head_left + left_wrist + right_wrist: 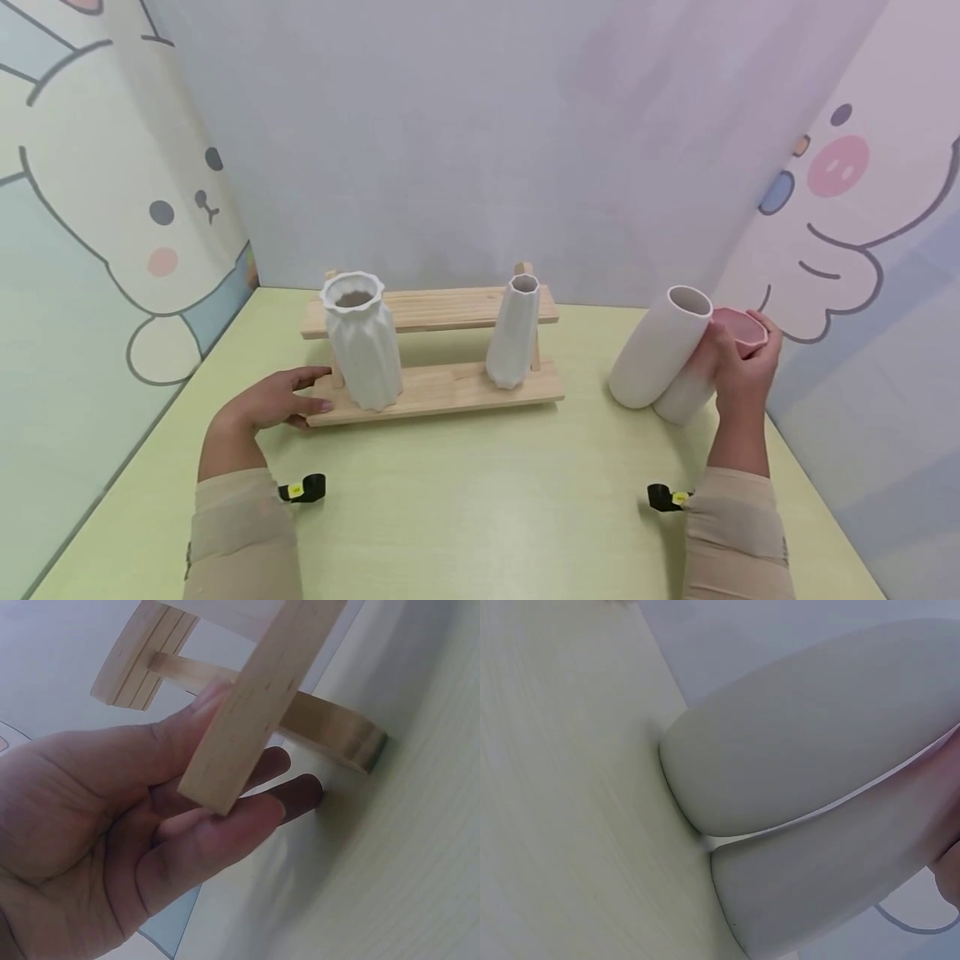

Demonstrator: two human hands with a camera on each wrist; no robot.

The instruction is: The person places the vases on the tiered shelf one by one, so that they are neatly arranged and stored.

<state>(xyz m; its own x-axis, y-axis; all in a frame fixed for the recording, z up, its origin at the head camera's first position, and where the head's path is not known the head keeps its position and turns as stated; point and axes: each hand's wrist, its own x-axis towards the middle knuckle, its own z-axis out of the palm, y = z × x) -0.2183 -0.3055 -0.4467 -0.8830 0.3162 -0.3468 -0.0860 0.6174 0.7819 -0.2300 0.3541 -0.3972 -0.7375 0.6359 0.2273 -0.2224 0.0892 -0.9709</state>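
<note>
At the left end of a two-tier wooden shelf (431, 387), my left hand (273, 400) grips the lower board. The left wrist view shows thumb and fingers on either side of the board end (251, 712). A wide white fluted vase (365, 354) and a slim white ribbed vase (514, 333) stand on that lower board. My right hand (746, 362) holds a vase with a pink top and white base (686, 396) near its rim. Close beside it on the left is a smooth white vase (656, 354); in the right wrist view both bases (757, 765) are at the tabletop.
The pale green table (480, 500) carries everything. A grey-white wall (480, 150) stands behind, and side panels with cartoon animals (135, 192) flank it. Black wrist-camera mounts (313, 487) stick out from both sleeves.
</note>
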